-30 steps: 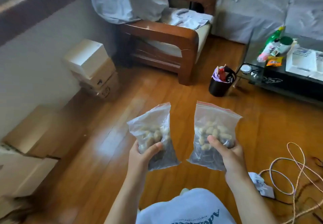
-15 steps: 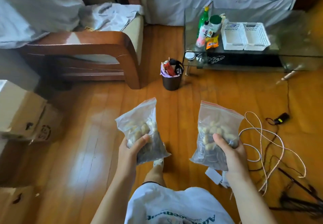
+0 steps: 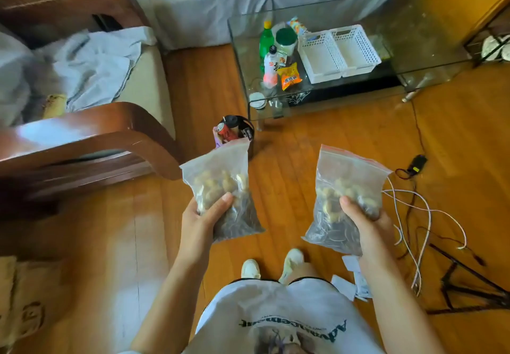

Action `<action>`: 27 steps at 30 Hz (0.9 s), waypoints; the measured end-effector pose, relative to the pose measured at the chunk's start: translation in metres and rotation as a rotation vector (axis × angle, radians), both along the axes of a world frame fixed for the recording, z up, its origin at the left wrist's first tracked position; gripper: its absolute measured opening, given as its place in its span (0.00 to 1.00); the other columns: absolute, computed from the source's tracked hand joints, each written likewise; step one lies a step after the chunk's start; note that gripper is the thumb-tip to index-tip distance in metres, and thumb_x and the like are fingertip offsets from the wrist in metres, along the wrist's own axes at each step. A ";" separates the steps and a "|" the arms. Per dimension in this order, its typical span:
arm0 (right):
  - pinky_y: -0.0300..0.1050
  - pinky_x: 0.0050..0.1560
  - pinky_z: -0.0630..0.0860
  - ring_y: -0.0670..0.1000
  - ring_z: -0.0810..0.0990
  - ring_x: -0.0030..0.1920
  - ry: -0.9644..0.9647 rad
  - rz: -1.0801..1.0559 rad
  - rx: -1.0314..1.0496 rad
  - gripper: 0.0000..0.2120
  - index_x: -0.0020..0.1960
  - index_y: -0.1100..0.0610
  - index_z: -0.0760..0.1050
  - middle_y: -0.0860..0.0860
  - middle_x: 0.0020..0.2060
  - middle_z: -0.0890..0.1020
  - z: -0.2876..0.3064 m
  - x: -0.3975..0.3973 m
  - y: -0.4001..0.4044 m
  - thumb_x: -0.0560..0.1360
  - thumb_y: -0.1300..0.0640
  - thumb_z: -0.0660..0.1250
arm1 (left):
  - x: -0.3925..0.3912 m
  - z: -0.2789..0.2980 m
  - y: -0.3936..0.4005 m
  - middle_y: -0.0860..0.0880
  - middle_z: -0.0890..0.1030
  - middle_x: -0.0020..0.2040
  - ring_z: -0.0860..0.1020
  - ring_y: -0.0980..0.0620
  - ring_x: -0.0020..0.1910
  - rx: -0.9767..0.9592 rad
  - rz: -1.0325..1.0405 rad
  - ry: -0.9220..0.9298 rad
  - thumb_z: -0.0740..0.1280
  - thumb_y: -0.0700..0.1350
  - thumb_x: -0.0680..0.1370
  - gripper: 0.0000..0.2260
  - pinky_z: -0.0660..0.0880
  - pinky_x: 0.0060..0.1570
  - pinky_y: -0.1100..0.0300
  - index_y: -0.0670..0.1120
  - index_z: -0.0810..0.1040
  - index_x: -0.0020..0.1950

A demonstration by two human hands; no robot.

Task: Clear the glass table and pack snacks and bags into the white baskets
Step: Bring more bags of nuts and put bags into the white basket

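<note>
The left hand (image 3: 202, 219) grips a clear zip bag (image 3: 220, 188) of nuts, thumb pressed across its front; the right hand (image 3: 367, 224) clasps a second zip bag (image 3: 345, 196) with a red seal strip the same way. Compared with half a second ago, both bags are held as before, but the view has swung so the glass table (image 3: 430, 22) now sits closer and fuller in frame, and both shoes show below. Bare wooden floor (image 3: 317, 138) lies open between the hands and the table's near edge. A dark bin (image 3: 242, 130) stands just beyond the left bag; loose cables (image 3: 425, 215) sprawl right of the right bag. Far on the table, two white baskets (image 3: 338, 51) sit side by side, with bottles (image 3: 267, 40) and an orange snack packet (image 3: 289, 77) to their left.
</note>
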State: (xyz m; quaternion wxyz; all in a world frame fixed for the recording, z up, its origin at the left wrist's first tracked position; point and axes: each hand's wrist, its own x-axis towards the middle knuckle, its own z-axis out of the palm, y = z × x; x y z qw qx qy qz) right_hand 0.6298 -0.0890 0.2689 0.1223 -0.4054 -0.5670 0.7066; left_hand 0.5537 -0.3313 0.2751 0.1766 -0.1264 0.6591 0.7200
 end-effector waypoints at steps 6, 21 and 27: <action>0.36 0.38 0.77 0.45 0.83 0.47 -0.032 -0.125 -0.006 0.25 0.51 0.49 0.78 0.45 0.47 0.84 -0.019 -0.045 0.070 0.55 0.46 0.76 | -0.063 -0.014 0.071 0.49 0.86 0.44 0.84 0.51 0.44 -0.026 -0.073 -0.042 0.73 0.55 0.62 0.15 0.79 0.37 0.60 0.53 0.82 0.46; 0.29 0.35 0.77 0.36 0.82 0.41 0.057 -0.110 0.069 0.14 0.45 0.45 0.77 0.35 0.38 0.84 -0.005 -0.211 0.308 0.61 0.52 0.75 | -0.225 0.009 0.320 0.48 0.85 0.48 0.84 0.48 0.49 0.023 -0.113 -0.010 0.70 0.50 0.68 0.16 0.80 0.41 0.60 0.48 0.79 0.54; 0.37 0.43 0.79 0.42 0.83 0.47 -0.008 -0.098 0.058 0.18 0.47 0.43 0.78 0.38 0.43 0.84 -0.020 -0.267 0.357 0.58 0.45 0.76 | -0.281 -0.004 0.355 0.51 0.86 0.44 0.84 0.51 0.46 0.012 -0.043 -0.049 0.75 0.49 0.65 0.13 0.79 0.40 0.61 0.52 0.81 0.48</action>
